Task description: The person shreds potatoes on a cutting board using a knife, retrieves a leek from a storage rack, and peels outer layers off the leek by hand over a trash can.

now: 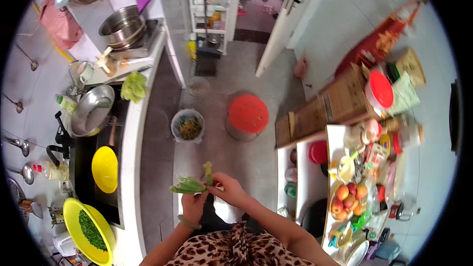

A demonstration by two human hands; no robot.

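Observation:
Near the bottom middle, in front of my body, both hands are close together around a bunch of green vegetable stalks (187, 185). My left hand (193, 206), with a bracelet at its wrist, is closed on the lower part of the bunch. My right hand (228, 190) pinches at a separate pale green piece (208, 172) that stands up beside the bunch. Beyond my hands, a lined bin (187, 125) on the floor holds plant scraps.
A red-topped stool (248, 113) stands ahead. On the left counter (134, 167) are a yellow bowl of chopped greens (109, 236), a yellow strainer or bowl (105, 169), a metal basin (92, 111) and leafy lettuce (134, 87). Peaches (349, 201) lie on the right shelf.

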